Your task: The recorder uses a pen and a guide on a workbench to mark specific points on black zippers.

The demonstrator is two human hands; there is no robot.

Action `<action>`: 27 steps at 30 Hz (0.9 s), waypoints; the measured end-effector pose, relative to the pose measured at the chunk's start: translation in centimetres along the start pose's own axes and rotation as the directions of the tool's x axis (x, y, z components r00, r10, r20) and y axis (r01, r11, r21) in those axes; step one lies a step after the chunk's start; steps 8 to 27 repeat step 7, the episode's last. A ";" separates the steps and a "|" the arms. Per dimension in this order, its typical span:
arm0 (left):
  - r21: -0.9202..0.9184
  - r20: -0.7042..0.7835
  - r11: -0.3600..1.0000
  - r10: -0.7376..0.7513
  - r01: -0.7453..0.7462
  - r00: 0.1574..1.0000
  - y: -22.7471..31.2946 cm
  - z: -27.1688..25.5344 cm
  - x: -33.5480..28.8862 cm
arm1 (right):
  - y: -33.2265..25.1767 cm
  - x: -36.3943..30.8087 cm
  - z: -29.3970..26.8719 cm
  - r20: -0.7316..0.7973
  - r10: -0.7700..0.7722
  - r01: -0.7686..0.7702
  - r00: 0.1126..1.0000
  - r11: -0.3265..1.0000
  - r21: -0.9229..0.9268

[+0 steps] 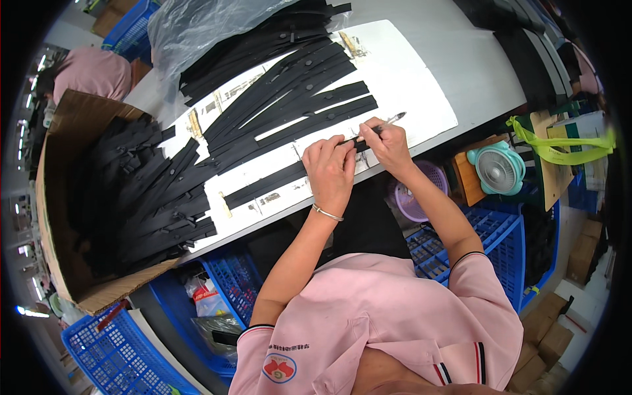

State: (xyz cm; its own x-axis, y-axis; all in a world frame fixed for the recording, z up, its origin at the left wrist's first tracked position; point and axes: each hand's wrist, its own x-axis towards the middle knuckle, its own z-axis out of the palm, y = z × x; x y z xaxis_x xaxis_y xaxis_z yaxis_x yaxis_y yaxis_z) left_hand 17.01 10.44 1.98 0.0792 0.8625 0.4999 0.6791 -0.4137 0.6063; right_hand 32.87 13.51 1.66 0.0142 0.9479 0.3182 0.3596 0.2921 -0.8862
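A black fabric strip (266, 186) lies along the near side of a white board (421, 85) marked with lines and worn tape. My left hand (329, 172) is on the strip's right part, its fingers bent and pressed together over it. Just to the right, my right hand (388, 146) grips a slim pen (397, 118), whose end sticks out up and to the right past the fingers. The right fingertips are close to the strip's end, and the hands hide that part. Several more black strips (316, 122) with small dark fittings lie fanned out beyond my hands.
At the left, a cardboard box (62, 197) holds a heap of black strips. Clear plastic sheeting (174, 39) lies at the back. Blue crates (500, 243), a purple basket (421, 191) and a turquoise fan (499, 168) stand below the table's near edge. Another person (92, 72) is at far left.
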 end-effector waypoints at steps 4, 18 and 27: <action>-0.006 -0.011 1.000 0.002 -0.002 1.000 0.0 0.2 -0.1 | 0.1 -0.1 -0.5 0.092 -0.042 0.043 0.995 0.999 -0.012; -0.007 -0.009 1.000 0.006 -0.006 1.000 0.0 0.1 -0.2 | 0.2 -0.2 -0.8 0.120 -0.037 0.043 0.992 0.998 -0.053; -0.007 -0.009 1.000 0.006 -0.006 1.000 0.0 0.1 -0.2 | 0.2 -0.2 -0.8 0.120 -0.037 0.043 0.992 0.998 -0.053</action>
